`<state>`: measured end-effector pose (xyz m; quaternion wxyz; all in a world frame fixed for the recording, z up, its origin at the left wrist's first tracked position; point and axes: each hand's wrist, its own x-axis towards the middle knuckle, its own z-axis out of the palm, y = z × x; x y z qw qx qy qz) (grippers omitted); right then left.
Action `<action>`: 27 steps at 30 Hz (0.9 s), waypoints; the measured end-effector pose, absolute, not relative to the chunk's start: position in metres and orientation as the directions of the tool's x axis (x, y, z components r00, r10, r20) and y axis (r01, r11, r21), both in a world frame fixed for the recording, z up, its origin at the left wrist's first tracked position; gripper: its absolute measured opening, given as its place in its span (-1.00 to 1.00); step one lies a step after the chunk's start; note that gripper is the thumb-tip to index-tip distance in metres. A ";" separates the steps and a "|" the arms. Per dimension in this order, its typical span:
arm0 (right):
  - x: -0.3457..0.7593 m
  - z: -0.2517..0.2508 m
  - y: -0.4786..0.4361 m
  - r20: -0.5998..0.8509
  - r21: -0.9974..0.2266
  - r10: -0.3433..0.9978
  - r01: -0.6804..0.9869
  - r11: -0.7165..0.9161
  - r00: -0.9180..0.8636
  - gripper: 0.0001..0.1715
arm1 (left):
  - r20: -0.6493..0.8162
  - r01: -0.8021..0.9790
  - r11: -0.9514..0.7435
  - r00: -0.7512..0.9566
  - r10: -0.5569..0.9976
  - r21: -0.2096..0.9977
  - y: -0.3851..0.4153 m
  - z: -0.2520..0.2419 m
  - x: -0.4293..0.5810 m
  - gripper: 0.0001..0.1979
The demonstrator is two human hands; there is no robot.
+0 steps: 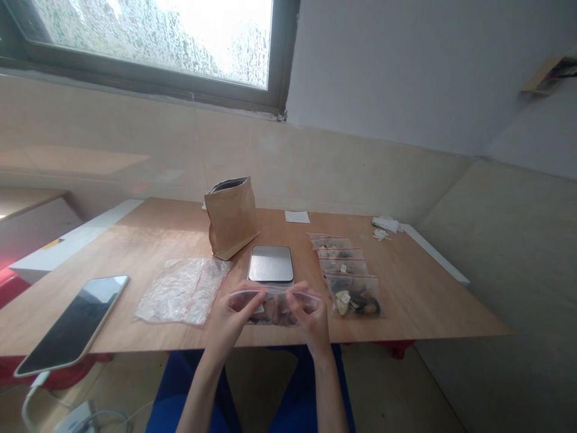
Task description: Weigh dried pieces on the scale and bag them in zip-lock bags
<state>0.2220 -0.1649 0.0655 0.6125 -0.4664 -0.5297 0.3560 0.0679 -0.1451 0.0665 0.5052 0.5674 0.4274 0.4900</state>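
Head view: my left hand [234, 316] and right hand [311, 319] pinch the top strip of a filled zip bag [274, 311] at the tabletop's [428, 294] 6 o'clock edge, just before the scale [271, 263]. Packed bags [345, 267] lie at 3 o'clock. Empty bags [183, 290] at 9 o'clock suggest more is left.

Making out no legible text, brand or number anywhere. Showing only as pale specks, too small for reading: paper slips inside the filled bags [345, 270] lying on the counter [157, 234]. Bearing no readable print either: the zip bag [274, 310] near the counter's front edge.
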 end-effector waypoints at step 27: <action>0.213 0.057 -0.161 0.364 -0.929 0.922 0.114 0.351 0.131 -0.89 | 0.132 -0.002 -0.134 0.200 0.971 0.991 -0.145 0.067 0.073 -0.77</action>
